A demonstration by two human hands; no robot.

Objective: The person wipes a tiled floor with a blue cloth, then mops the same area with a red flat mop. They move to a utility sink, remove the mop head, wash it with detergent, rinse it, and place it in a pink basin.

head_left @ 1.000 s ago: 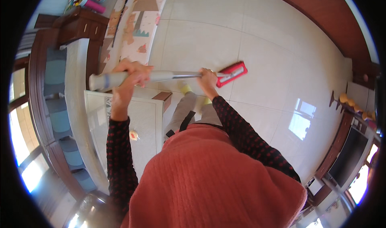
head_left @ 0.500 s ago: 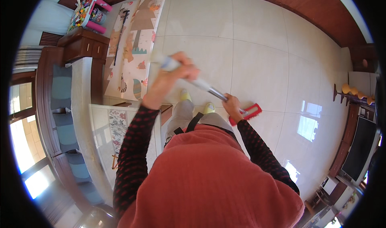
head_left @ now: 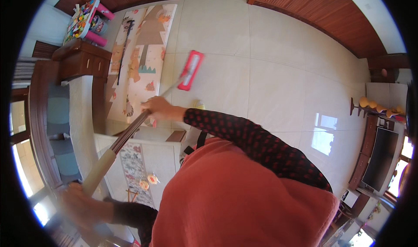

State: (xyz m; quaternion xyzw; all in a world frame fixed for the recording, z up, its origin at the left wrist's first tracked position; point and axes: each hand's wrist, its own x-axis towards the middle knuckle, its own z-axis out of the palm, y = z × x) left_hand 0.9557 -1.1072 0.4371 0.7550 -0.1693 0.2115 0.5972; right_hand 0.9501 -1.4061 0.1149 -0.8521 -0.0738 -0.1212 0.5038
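A flat mop with a red-edged head [head_left: 190, 70] reaches across the tiled floor ahead of me, its head lying next to the patterned mat. My right hand [head_left: 162, 109] is closed round the metal part of its pole, crossing in front of my body toward the left. Lower left, my left hand [head_left: 80, 204] grips the pale upper end of the mop handle [head_left: 99, 172]. That hand is blurred, but its fingers wrap the handle. The pole slants from lower left up to the head. One yellow-green shoe tip [head_left: 199, 104] shows below the mop head.
A cartoon-print mat [head_left: 148, 72] with a dark stick [head_left: 126, 51] on it lies at the left. Behind it stand a brown cabinet [head_left: 78, 62] and a toy-covered table [head_left: 82, 22]. Seats line the left side. A television [head_left: 379, 157] stands at the right.
The mop head has swung from near my right side to the far left beside the mat. My left hand has dropped to the lower left; my right hand has crossed leftward on the pole.
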